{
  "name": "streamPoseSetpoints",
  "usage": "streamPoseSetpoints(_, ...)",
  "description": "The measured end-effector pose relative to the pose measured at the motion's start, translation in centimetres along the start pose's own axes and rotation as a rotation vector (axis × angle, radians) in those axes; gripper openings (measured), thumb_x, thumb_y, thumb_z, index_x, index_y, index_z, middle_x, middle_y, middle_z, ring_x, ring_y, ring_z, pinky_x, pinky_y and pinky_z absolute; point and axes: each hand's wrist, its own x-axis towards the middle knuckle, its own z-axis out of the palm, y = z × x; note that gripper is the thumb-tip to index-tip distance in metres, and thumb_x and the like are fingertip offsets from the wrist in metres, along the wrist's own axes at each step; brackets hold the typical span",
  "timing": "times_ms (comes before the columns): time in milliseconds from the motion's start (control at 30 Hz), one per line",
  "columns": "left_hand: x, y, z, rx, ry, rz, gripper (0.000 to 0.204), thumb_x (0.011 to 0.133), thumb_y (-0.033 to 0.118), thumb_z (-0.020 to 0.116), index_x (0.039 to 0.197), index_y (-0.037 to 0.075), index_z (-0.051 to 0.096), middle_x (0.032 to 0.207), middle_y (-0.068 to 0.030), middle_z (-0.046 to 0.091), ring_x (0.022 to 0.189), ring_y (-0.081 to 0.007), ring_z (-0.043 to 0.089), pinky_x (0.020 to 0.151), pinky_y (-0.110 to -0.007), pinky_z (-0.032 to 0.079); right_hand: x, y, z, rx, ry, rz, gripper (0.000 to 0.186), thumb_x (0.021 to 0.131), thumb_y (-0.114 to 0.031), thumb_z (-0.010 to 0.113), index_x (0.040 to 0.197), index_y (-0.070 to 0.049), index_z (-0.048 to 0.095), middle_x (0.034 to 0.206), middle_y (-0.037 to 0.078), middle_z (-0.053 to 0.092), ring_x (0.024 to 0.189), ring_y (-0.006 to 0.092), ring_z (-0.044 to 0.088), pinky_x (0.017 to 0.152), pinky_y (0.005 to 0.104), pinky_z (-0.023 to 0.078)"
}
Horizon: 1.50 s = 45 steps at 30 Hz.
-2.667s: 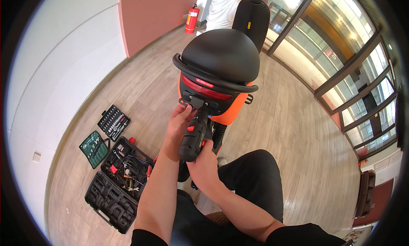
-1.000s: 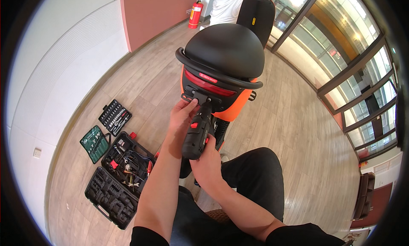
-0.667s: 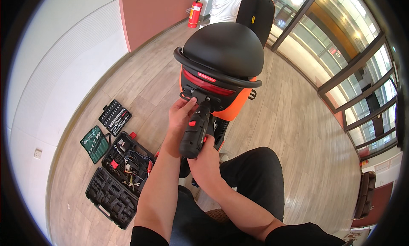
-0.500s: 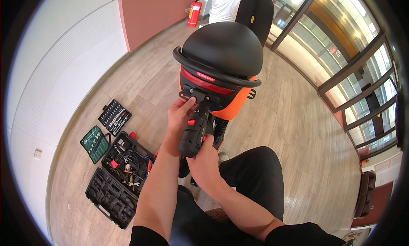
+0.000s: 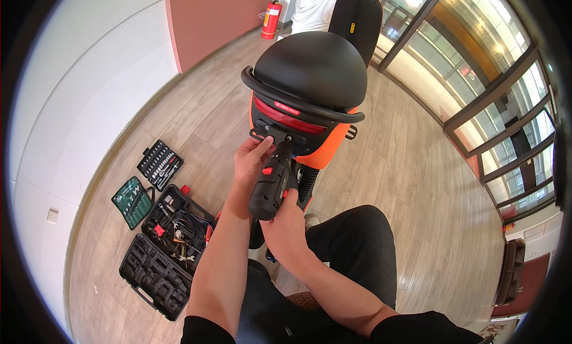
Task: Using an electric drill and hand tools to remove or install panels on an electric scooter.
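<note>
A black cordless drill (image 5: 273,186) is in my right hand (image 5: 285,222), which wraps round its grip below the body. The drill's front end points at a black bracket (image 5: 275,134) under the red tail light (image 5: 289,114) of an orange and black scooter (image 5: 328,150). Two bolt heads show on that bracket. My left hand (image 5: 253,156) pinches the bracket's left side between thumb and fingers, just left of the drill's nose. Whether the bit touches a bolt is hidden by the drill.
On the wooden floor to the left lie an opened black tool case (image 5: 158,290) with loose tools, a socket set (image 5: 159,165) and a green tool pouch (image 5: 132,202). A red fire extinguisher (image 5: 271,19) stands at the back near a person in white (image 5: 313,7). Glass panels (image 5: 476,64) line the right.
</note>
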Motion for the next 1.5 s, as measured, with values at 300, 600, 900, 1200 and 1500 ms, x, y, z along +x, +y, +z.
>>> streamPoseSetpoints(300, 0.3, -0.1, -0.2, -0.004, -0.006, -0.003, 0.014, 0.090, 0.010, 0.078, 0.097, 0.004, 0.067, 0.093, -0.0044, 0.071, 0.084, -0.0147, 0.069, 0.080, -0.027, 0.055, -0.1, 0.0, 0.0, -0.015, 0.000, 0.013, 0.045, 0.089, -0.014, 0.070, 0.114, 0.007, 0.038, 0.084, 0.032, 0.067, 0.083, 0.0511, 0.066, 0.069, 0.0552, 0.053)
streamPoseSetpoints(600, 0.0, 0.0, -0.1, 0.035, -0.007, 0.011, 0.014, 0.091, 0.010, 0.077, 0.100, 0.003, 0.068, 0.093, -0.0049, 0.071, 0.084, -0.0143, 0.068, 0.081, -0.027, 0.055, -0.4, -0.3, 0.0, -0.025, -0.020, 0.030, 0.045, 0.089, -0.014, 0.070, 0.114, 0.006, 0.039, 0.086, 0.031, 0.067, 0.084, 0.0505, 0.067, 0.070, 0.0551, 0.053)
streamPoseSetpoints(900, -0.2, 0.5, -0.2, 0.148, -0.009, 0.040, 0.013, 0.092, 0.011, 0.076, 0.098, 0.005, 0.066, 0.091, -0.0044, 0.071, 0.082, -0.0132, 0.068, 0.074, -0.025, 0.054, -1.9, -0.3, -1.5, -0.025, -0.040, -0.012, 0.062, 0.085, -0.011, 0.072, 0.133, 0.004, 0.037, 0.095, 0.028, 0.069, 0.090, 0.0460, 0.069, 0.075, 0.0471, 0.055)
streamPoseSetpoints(1200, -4.2, 0.3, 6.2, 0.135, 0.223, 0.088, 0.062, 0.093, 0.016, 0.074, 0.140, -0.001, 0.037, 0.131, -0.0224, 0.045, 0.102, -0.0315, 0.065, 0.081, -0.040, 0.063, -5.0, 5.6, -9.7, 0.165, -0.096, -0.131, 0.051, 0.080, -0.001, 0.074, 0.124, 0.003, 0.048, 0.092, 0.016, 0.069, 0.083, 0.0263, 0.072, 0.073, 0.0339, 0.054)
streamPoseSetpoints(1500, -5.2, -2.2, 8.7, 1.138, 0.349, 0.840, 0.037, 0.081, 0.004, 0.078, 0.116, 0.007, 0.063, 0.135, -0.0167, 0.043, 0.110, -0.0303, 0.059, 0.076, -0.034, 0.057, -2.7, 10.0, -13.9, 0.252, -0.054, -0.225, 0.036, 0.082, 0.002, 0.072, 0.113, 0.002, 0.055, 0.088, 0.011, 0.065, 0.074, 0.0235, 0.068, 0.070, 0.0318, 0.055)
